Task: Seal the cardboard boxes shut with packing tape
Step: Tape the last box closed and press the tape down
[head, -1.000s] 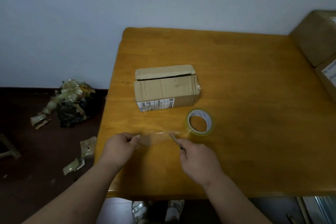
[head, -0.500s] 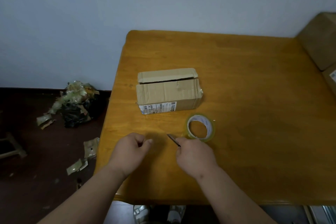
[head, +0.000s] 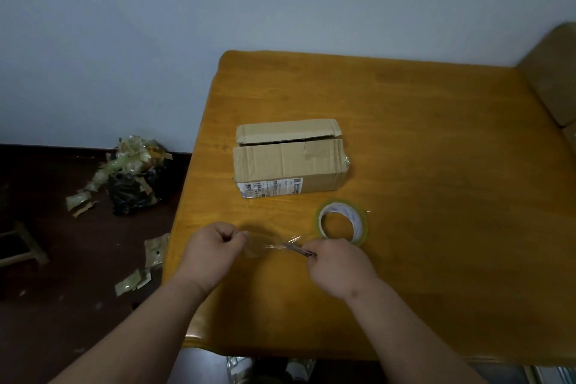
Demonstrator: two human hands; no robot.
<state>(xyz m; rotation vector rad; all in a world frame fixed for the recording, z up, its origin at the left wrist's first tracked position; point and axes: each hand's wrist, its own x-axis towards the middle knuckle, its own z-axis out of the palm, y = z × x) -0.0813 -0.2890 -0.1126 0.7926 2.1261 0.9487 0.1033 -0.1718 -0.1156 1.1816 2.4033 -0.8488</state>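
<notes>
1. Since half a second ago the hands have drawn apart: the left hand (head: 215, 248) has slid toward 9 o'clock, and a clear strip of tape (head: 265, 246) that was not visible between the fists now shows stretched between them.
2. The left hand's fingers are curled tight, pinching the strip's 9 o'clock end between thumb and fingers.
3. The right hand (head: 338, 265) is also curled, gripping a thin metal blade (head: 296, 249) whose tip points toward 10 o'clock and meets the strip. Whether the strip is cut free of the tape roll (head: 342, 222) cannot be told.
4. The roll lies flat on the wooden table (head: 436, 165), just at 1 o'clock from the right hand.
5. The cardboard box (head: 290, 157) sits at 12 o'clock from the hands, well apart from them. Its top flaps are folded down but a dark gap runs along the seam, with no fresh tape across it that I can see.
6. Judged from this, sealing is at an early stage: a strip is being prepared; laying it over the seam and pressing it down remain. More boxes (head: 551, 72) stand at 2 o'clock, at the table's edge.
7. Crumpled tape scraps (head: 131, 171) litter the floor at 9 o'clock.
</notes>
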